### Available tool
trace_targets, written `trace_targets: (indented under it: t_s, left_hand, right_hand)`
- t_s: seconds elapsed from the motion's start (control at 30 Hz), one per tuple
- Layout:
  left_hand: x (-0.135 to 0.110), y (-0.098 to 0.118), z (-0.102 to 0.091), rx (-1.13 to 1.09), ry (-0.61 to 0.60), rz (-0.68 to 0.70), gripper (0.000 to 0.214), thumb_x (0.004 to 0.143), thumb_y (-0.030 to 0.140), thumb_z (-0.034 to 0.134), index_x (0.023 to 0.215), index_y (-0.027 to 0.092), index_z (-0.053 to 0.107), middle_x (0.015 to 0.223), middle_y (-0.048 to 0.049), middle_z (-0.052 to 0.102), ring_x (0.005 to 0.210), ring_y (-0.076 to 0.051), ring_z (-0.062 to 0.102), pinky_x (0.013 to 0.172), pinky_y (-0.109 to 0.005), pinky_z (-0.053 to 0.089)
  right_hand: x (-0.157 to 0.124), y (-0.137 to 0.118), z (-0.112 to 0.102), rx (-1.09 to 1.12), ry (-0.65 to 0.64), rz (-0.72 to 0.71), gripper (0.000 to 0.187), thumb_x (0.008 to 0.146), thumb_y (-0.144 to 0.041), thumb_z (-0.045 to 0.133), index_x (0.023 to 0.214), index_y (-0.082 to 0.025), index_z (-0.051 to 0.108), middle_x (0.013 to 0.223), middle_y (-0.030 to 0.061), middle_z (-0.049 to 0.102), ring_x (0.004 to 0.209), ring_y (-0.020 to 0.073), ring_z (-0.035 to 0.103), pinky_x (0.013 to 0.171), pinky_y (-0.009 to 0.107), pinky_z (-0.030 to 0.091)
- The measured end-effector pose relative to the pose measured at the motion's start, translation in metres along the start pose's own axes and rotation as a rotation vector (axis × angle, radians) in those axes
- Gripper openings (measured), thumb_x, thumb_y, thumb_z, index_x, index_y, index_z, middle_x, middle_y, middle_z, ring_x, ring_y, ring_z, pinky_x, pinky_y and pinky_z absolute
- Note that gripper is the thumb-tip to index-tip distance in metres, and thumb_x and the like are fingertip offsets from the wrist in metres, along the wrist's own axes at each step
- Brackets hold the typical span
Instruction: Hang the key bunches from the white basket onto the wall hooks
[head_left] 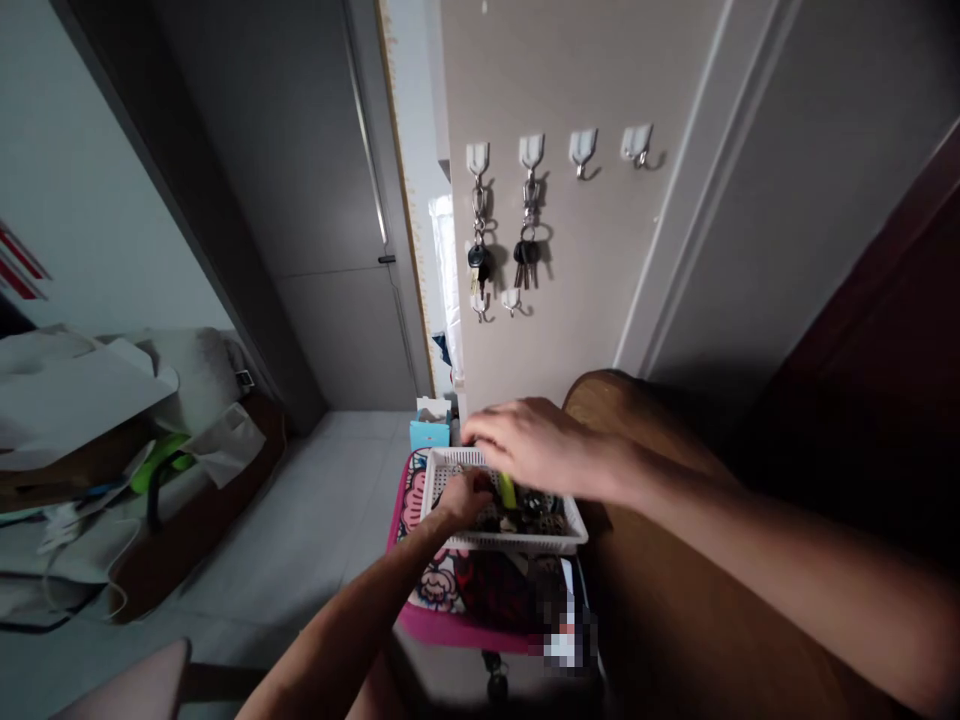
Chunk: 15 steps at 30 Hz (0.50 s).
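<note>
A white plastic basket [525, 543] holds a dark jumble of small items, some of them metallic, and a yellow-green strip [508, 491]. My left hand [463, 497] reaches into its left part, with fingers curled together low among the items; what they pinch, if anything, is hidden. Over the basket's far rim is my right hand [529, 437], palm down with bent fingers pointing left. Its fingertips are closed and partly hidden, so I cannot make out anything in them. Beneath the basket lies a pink-edged, flower-patterned surface [439, 585].
Two bunches of keys [478, 262] hang from white wall hooks [532, 152]; other hooks hold nothing. Behind the basket stands a blue box [430, 430]. Brown furniture [637, 560] flanks the right side. A cluttered bench [187, 520] is at left, near a grey door [322, 200].
</note>
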<state>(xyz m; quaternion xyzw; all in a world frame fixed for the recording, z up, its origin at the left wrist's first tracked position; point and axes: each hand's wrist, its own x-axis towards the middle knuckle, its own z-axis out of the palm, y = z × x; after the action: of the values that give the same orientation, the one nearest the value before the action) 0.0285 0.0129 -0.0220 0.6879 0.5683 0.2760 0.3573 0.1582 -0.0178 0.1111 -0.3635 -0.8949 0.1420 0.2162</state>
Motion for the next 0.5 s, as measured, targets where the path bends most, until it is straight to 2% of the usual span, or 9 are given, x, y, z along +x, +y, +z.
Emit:
trace_targets:
  t_s: [0.03, 0.1, 0.2, 0.27, 0.37, 0.43, 0.5]
  left_hand:
    - [-0.001, -0.001, 0.001, 0.052, -0.017, 0.025, 0.026, 0.053, 0.013, 0.048, 0.078, 0.015, 0.055, 0.068, 0.0007, 0.054, 0.063, -0.011, 0.046, 0.06, -0.022, 0.036]
    - [-0.002, -0.003, 0.003, 0.191, -0.068, 0.087, 0.03, 0.052, 0.018, 0.051, 0.081, 0.017, 0.054, 0.07, 0.0015, 0.054, 0.063, -0.011, 0.046, 0.059, -0.021, 0.035]
    - [-0.003, -0.004, 0.005, 0.358, -0.154, 0.104, 0.039, 0.051, 0.028, 0.054, 0.089, 0.019, 0.051, 0.072, 0.0016, 0.054, 0.064, -0.011, 0.047, 0.055, -0.019, 0.035]
    - [-0.004, -0.003, 0.004, 0.399, -0.201, 0.063, 0.042, 0.052, 0.033, 0.054, 0.091, 0.02, 0.049, 0.072, 0.0015, 0.054, 0.063, -0.011, 0.048, 0.052, -0.018, 0.034]
    - [-0.006, 0.0, 0.004, 0.416, -0.234, 0.048, 0.037, 0.054, 0.039, 0.051, 0.086, 0.021, 0.051, 0.071, 0.0019, 0.055, 0.062, -0.011, 0.048, 0.051, -0.018, 0.033]
    - [-0.008, 0.002, 0.003, 0.41, -0.239, 0.048, 0.035, 0.053, 0.042, 0.051, 0.082, 0.021, 0.053, 0.07, 0.0021, 0.056, 0.061, -0.011, 0.049, 0.05, -0.018, 0.033]
    - [-0.009, 0.003, 0.004, 0.391, -0.247, 0.037, 0.035, 0.052, 0.042, 0.052, 0.079, 0.021, 0.055, 0.068, 0.002, 0.056, 0.06, -0.011, 0.049, 0.048, -0.018, 0.032]
  right_hand:
    - [0.008, 0.014, 0.001, -0.093, -0.054, 0.045, 0.017, 0.062, -0.014, 0.046, 0.072, -0.021, 0.058, 0.066, 0.0008, 0.056, 0.058, 0.0107, 0.048, 0.051, 0.021, 0.033]
    - [0.018, 0.044, 0.009, -0.199, -0.246, 0.188, 0.016, 0.056, -0.014, 0.049, 0.067, -0.019, 0.059, 0.058, 0.0004, 0.055, 0.05, 0.0097, 0.047, 0.045, 0.02, 0.03]
    - [0.016, 0.075, 0.026, -0.271, -0.536, 0.236, 0.013, 0.049, -0.019, 0.054, 0.061, -0.016, 0.06, 0.053, -0.0003, 0.054, 0.047, 0.01, 0.046, 0.042, 0.019, 0.029]
    - [0.01, 0.079, 0.035, -0.262, -0.665, 0.214, 0.018, 0.049, -0.027, 0.054, 0.062, -0.015, 0.06, 0.052, -0.001, 0.054, 0.047, 0.01, 0.047, 0.041, 0.019, 0.029]
    - [0.001, 0.068, 0.046, -0.298, -0.803, 0.227, 0.026, 0.049, -0.03, 0.054, 0.068, -0.014, 0.06, 0.057, 0.0013, 0.056, 0.051, 0.0124, 0.049, 0.043, 0.019, 0.033]
    - [-0.004, 0.061, 0.055, -0.415, -0.823, 0.255, 0.032, 0.047, -0.027, 0.056, 0.074, -0.01, 0.06, 0.067, 0.0072, 0.058, 0.06, 0.0175, 0.052, 0.046, 0.022, 0.035]
    - [-0.008, 0.058, 0.065, -0.523, -0.79, 0.275, 0.035, 0.047, -0.022, 0.057, 0.078, -0.006, 0.058, 0.076, 0.0136, 0.057, 0.069, 0.0226, 0.052, 0.052, 0.025, 0.037]
